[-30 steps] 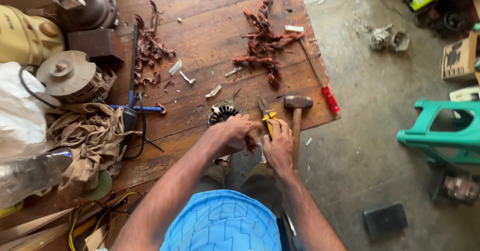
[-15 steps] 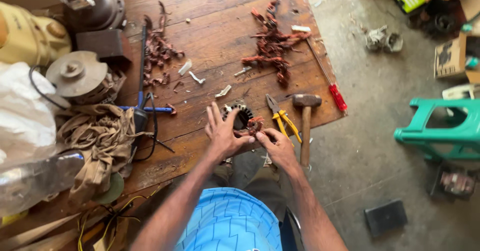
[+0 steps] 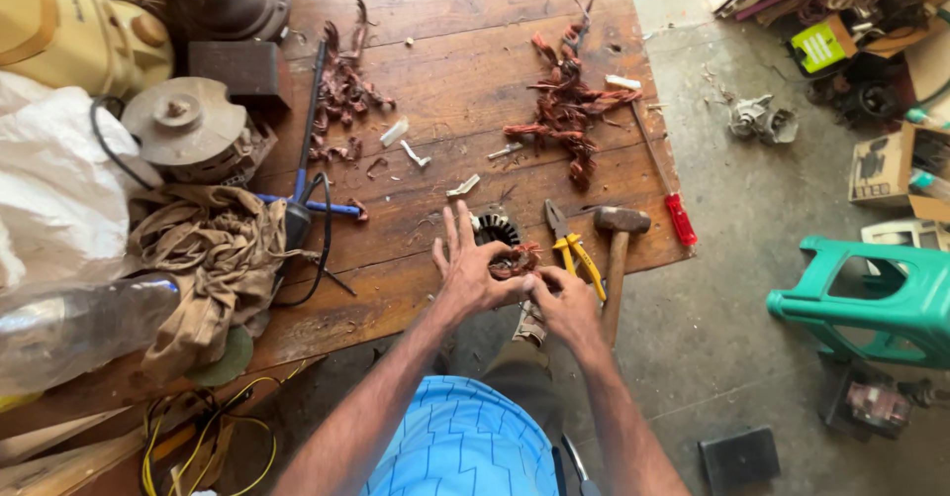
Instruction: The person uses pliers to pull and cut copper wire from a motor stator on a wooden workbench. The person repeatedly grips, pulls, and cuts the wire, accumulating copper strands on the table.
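A small round motor stator (image 3: 495, 227) with a tuft of copper winding (image 3: 519, 257) lies near the front edge of the wooden table (image 3: 435, 21). My left hand (image 3: 468, 270) rests against the stator's left side, fingers spread and lifted, thumb near the copper tuft. My right hand (image 3: 561, 303) pinches the copper winding from the front. Yellow-handled pliers (image 3: 576, 250) and a wooden-handled hammer (image 3: 617, 250) lie just right of my hands.
Pulled copper wire lies in two piles (image 3: 569, 110) (image 3: 346, 90), with a red-handled screwdriver (image 3: 679, 217) at the table's right edge. Motor parts (image 3: 188, 125), rags (image 3: 213, 248), a white sack and a plastic bottle (image 3: 69, 328) crowd the left. A green stool (image 3: 876, 293) stands on the floor.
My left hand, closed over the stator a second ago, has spread its fingers. My right hand has shifted from beside the pliers to the copper winding at the stator's front.
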`<state>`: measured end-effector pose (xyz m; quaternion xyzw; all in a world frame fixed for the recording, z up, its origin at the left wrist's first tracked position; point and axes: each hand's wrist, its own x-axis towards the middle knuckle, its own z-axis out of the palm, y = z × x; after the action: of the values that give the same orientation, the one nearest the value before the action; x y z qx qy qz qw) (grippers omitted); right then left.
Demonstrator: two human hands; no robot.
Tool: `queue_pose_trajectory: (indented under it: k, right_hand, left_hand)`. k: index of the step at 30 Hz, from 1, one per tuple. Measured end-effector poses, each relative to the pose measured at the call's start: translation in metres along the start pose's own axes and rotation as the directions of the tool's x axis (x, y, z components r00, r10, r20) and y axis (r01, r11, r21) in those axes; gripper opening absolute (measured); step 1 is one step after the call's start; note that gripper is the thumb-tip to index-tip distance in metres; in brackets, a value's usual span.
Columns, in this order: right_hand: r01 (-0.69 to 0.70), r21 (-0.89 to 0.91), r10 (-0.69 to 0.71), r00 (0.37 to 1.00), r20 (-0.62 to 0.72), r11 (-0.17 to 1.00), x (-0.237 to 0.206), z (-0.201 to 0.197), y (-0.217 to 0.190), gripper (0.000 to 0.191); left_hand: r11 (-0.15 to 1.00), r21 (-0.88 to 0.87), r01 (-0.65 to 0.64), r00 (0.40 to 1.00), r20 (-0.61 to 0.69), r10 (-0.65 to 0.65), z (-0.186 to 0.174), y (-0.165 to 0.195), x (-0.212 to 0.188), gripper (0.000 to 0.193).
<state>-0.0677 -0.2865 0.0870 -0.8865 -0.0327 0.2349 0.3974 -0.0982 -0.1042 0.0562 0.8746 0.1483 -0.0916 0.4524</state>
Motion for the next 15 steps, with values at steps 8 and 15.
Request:
queue_pose_trajectory:
  k: [8, 15]
  right_hand:
    - [0.009, 0.254, 0.037, 0.984, -0.175, 0.967, -0.013, 0.027, 0.009, 0.042]
    - [-0.215, 0.262, 0.266, 0.947, -0.177, 0.941, 0.000, 0.042, 0.020, 0.036]
  left_hand:
    - [0.989, 0.147, 0.003, 0.999, -0.045, 0.004, -0.007, 0.045, 0.013, 0.036]
    - [0.954, -0.299, -0.028, 0.933, -0.350, -0.082, -0.010, 0.043, -0.024, 0.023]
